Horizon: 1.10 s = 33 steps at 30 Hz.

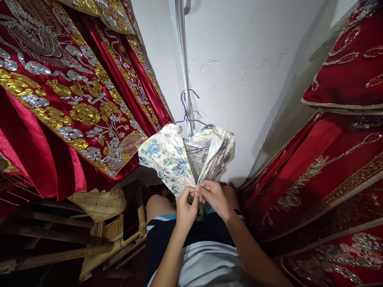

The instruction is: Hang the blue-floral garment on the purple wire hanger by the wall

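A white dress with blue and yellow flowers (170,155) hangs on a purple wire hanger (184,107) in front of my lap. Its neckline lies open in a V, and the inner fabric shows on the right side. My left hand (187,203) pinches the front edge of the dress at the bottom of the V. Right beside it, my right hand (214,195) is closed on the same front edge, with the fingertips of both hands meeting. Whatever small fastening may lie between the fingers is hidden. The lower part of the dress falls in shadow between my knees.
Red cloth with gold and silver sequins (86,113) hangs on the left. More red beaded cloth (299,171) hangs at the right. A wooden chair-like frame (101,247) stands at lower left, near a cream quilted piece (98,202). A white wall (239,40) with a pipe (178,52) rises ahead.
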Tool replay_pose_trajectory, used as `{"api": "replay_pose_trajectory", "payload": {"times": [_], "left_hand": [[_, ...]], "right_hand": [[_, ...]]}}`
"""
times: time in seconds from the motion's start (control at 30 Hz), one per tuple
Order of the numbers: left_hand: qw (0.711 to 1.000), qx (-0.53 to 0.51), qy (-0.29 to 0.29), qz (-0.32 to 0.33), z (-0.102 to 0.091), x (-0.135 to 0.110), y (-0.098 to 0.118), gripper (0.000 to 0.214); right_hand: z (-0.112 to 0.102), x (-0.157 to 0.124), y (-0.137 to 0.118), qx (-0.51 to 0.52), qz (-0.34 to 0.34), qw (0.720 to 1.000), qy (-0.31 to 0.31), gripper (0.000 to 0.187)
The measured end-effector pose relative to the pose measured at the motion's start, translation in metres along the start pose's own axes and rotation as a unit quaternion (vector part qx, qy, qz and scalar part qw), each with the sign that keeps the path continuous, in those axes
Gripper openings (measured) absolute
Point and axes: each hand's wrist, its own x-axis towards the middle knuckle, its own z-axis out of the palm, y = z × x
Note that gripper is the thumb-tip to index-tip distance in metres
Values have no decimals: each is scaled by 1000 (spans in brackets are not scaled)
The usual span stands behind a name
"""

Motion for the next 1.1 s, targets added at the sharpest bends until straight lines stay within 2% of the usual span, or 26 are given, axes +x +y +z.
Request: {"api": "replay_pose_trajectory", "payload": {"times": [0.13,0.3,0.4,0.5,0.57,0.67,0.73,0.8,0.87,0.97,1.03,1.1], "left_hand": [[999,47,-27,6,-1,7,-10,18],[992,104,-72,25,-2,13,-24,17],[983,136,-117,33,-9,18,-25,17],[980,132,-141,41,-23,34,-9,10],[986,103,-100,88,-35,54,15,8],[978,62,24,196,-52,95,59,25],[961,92,53,256,-58,121,84,34],[939,138,63,309,-59,140,102,23],[920,171,74,345,-54,149,112,10],[905,178,120,367,-47,150,120,12],[903,151,186,357,-52,150,121,12],[901,93,274,323,-67,151,117,13]], "right_hand": [[-3,44,-43,20,-51,998,35,31],[8,96,-102,44,-136,989,46,26],[16,102,-117,56,-169,983,56,23],[18,94,-116,35,-185,981,37,25],[18,86,-113,12,-194,980,30,26],[18,77,-113,-17,-204,978,38,27],[17,74,-118,-31,-210,976,37,27],[17,73,-122,-33,-220,974,35,27],[15,76,-123,-33,-231,972,42,25],[11,83,-111,-51,-221,971,72,22],[8,86,-92,-74,-185,977,76,22],[3,83,-70,-79,-135,986,61,22]]}}
